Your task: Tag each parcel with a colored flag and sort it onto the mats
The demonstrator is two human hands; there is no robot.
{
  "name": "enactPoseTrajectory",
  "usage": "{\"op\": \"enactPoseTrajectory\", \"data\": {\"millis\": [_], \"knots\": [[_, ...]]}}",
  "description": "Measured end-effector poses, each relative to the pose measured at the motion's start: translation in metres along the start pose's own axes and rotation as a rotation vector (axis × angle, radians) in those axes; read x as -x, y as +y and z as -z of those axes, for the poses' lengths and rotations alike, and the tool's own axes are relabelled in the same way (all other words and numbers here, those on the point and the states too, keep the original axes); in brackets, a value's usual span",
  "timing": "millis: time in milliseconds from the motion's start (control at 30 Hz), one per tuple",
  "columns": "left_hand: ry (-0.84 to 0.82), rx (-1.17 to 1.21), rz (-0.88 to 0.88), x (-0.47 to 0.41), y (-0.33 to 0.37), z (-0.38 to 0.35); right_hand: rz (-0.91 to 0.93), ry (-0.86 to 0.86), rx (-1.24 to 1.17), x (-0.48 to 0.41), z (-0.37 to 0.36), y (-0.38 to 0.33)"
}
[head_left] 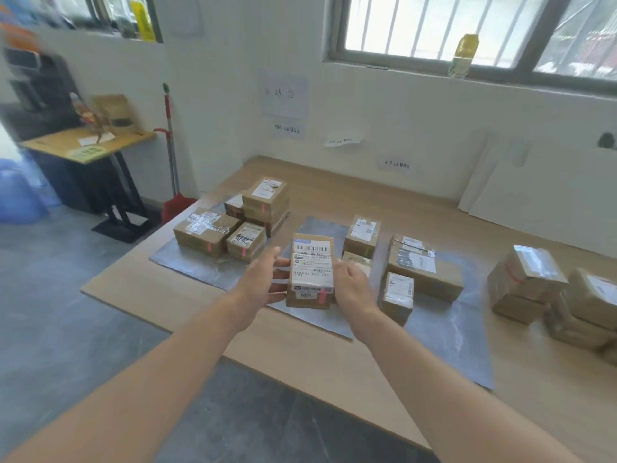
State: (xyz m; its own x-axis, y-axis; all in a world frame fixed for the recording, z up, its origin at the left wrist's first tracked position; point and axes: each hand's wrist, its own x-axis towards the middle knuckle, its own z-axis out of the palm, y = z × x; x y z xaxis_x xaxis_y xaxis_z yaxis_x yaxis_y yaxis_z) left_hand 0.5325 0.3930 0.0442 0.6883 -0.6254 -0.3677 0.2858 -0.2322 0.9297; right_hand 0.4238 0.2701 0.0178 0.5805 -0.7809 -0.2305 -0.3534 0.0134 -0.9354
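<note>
I hold a small cardboard parcel [312, 270] with a white shipping label and a pink flag near its lower right corner, above the table's front middle. My left hand [267, 280] grips its left side and my right hand [352, 287] grips its right side. The left grey mat [190, 262] carries several parcels [247, 240] tagged with pink flags. The middle grey mat [320, 225] holds a parcel [362, 235] with a green flag. The right grey mat [450, 325] holds parcels [424, 272].
A pile of parcels [534, 285] sits on the bare wooden table [334, 362] at the right. White boards [534, 192] lean on the wall. A red broom and dustpan [173, 195] stand left of the table, with a small desk [90, 145] beyond.
</note>
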Motion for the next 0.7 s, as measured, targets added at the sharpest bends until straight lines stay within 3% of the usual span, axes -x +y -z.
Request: {"op": "enactPoseTrajectory", "data": {"millis": [700], "knots": [[-0.051, -0.085, 0.042, -0.142, 0.054, 0.300, -0.096, 0.053, -0.106, -0.079, -0.311, -0.084]]}}
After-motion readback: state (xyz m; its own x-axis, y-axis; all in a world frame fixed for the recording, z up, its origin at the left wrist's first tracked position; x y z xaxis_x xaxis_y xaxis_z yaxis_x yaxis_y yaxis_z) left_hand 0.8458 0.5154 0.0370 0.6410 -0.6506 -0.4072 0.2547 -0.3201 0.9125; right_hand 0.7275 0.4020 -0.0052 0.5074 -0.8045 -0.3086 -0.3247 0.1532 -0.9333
